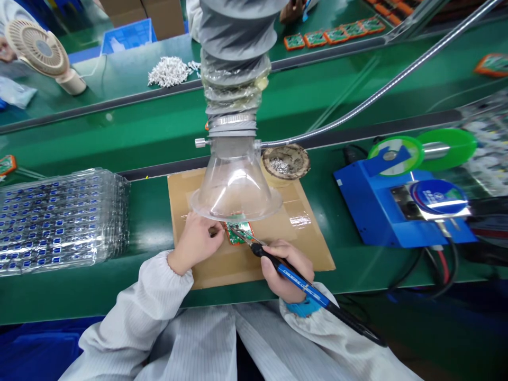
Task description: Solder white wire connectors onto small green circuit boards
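Observation:
A green circuit board [241, 236] with an orange edge lies on a cardboard sheet [214, 270], partly behind the rim of a clear fume hood [237, 190]. My right hand [289, 267] grips a soldering iron [304, 286] with a blue and black handle; its thin metal tip reaches over the board. My left hand [197, 239] is at the board's left edge, fingers curled and pinched together. What sits between those fingertips is too small to make out. Behind the hood, a round, crusty dish [286, 161] holds grey metallic residue.
Stacked clear trays [63, 219] of small blue parts stand left. A blue solder feeder [381, 211] with a green reel [397, 155] is right. The hood's grey duct [238, 53] hangs overhead. Beyond are a fan [37, 47], white parts [170, 72] and several boards [335, 35].

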The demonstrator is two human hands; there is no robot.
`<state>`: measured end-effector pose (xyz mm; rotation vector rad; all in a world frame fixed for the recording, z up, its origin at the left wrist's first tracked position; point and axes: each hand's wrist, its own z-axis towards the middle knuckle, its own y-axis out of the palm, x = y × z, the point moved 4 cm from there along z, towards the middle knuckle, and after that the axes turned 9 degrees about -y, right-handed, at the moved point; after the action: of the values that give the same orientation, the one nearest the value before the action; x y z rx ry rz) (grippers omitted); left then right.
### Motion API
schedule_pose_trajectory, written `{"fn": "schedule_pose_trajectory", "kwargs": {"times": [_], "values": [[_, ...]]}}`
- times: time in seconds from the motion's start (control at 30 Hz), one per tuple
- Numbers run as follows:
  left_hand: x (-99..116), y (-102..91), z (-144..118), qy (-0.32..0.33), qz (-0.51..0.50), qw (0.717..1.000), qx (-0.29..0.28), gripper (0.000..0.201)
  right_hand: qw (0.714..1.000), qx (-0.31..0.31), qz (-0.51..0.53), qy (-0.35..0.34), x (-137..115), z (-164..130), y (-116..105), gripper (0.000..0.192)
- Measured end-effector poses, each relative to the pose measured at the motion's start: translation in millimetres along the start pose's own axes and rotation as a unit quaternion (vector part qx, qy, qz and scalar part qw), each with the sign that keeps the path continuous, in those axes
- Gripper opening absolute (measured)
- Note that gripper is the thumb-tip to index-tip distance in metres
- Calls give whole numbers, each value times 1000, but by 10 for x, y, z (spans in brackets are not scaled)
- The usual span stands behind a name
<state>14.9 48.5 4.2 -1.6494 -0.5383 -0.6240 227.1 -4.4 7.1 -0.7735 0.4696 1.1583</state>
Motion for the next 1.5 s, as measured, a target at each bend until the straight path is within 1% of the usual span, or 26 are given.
{"fn": "schedule_pose_trajectory", "kwargs": {"times": [0.07, 0.1, 0.13, 0.2, 0.23, 0.27, 0.3, 0.33, 0.37, 0.4, 0.5, 0.53, 0.57, 0.67, 0.77, 0.87, 1.07, 1.2, 1.4, 1.5], "values": [[3, -2, 0, -1, -3, 1000, 0, 20, 1000, 10, 4, 17, 46, -31, -21, 13], [3, -2, 0, -2, -4, 1000, 0, 20, 999, 25, 7, 28, 86, -40, -52, 11], [3, -2, 0, -2, -5, 1000, 1, 20, 998, 52, 8, 42, 138, -40, -103, 9], [3, 0, 0, -4, -8, 1000, 1, 20, 990, 127, -6, 67, 256, -17, -254, 4], [3, 1, 0, -5, -10, 1000, 0, 21, 983, 167, -19, 71, 306, 5, -340, 6], [3, 3, 0, -5, -12, 1000, -1, 21, 977, 199, -31, 64, 337, 31, -420, 9], [4, 3, 0, -5, -14, 1000, -2, 21, 974, 217, -34, 47, 348, 60, -482, 11], [4, 3, 0, -6, -15, 1000, -2, 21, 975, 218, -31, 28, 339, 86, -519, 12], [5, 2, 0, -6, -14, 1000, -1, 21, 980, 198, -23, 12, 312, 108, -523, 11], [5, 1, 0, -7, -12, 1000, -1, 21, 987, 160, -13, 3, 274, 120, -495, 9], [2, 4, 2, -14, -4, 1000, -4, 20, 1000, 19, 9, 8, 122, 94, -282, 9], [3, 6, 2, -14, -2, 1000, -6, 20, 1000, -7, 14, 4, 72, 78, -209, 11], [5, 6, 2, -13, -1, 1000, -6, 20, 1000, -18, 17, -3, 30, 67, -147, 13], [17, 3, -1, -5, 2, 1000, -1, 20, 999, -25, 17, -16, -22, 71, -33, 17], [20, 4, -1, -8, 5, 1000, -4, 20, 999, -33, 29, -7, -6, 102, 0, 18], [23, 2, -2, -7, 4, 1000, -2, 19, 999, -33, 33, -4, -3, 118, -7, 17], [21, 5, -3, -2, 1, 1000, 5, 20, 1000, -25, 1, -2, -12, 112, -18, 12], [23, 2, -2, -3, 0, 1000, 6, 21, 999, -34, 3, -7, -16, 122, -10, 12], [13, 7, -3, -4, -9, 1000, 4, 20, 999, -8, -5, 32, 42, 83, -59, 5], [10, 8, -1, -3, -5, 1000, 5, 21, 999, -24, 2, 40, 51, 76, -43, 6]]}}
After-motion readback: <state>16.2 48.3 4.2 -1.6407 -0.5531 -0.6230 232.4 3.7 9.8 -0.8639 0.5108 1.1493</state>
